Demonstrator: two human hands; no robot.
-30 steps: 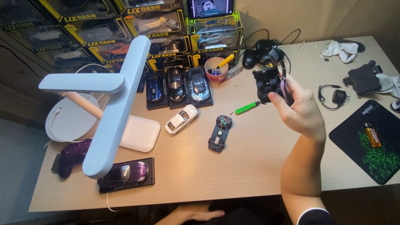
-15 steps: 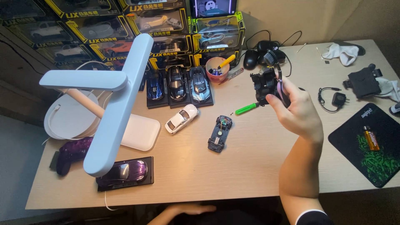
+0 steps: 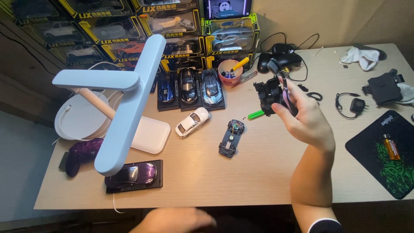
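While it is pinched between thumb and fingers of the raised right hand (image 3: 308, 123), the black plastic model-car body part (image 3: 268, 94) sits above the pale wooden desk (image 3: 258, 172), together with a slim brush-like tool (image 3: 280, 80) in the same grip. Just below lies the stripped black toy-car chassis (image 3: 231, 138), beside a green pen-like stick (image 3: 255, 114) and a white model car (image 3: 192, 122). The left hand (image 3: 177, 221) is blurred at the near edge; its state cannot be told. Risk: a two-item, one-handed grip could slip, dropping the part onto the chassis.
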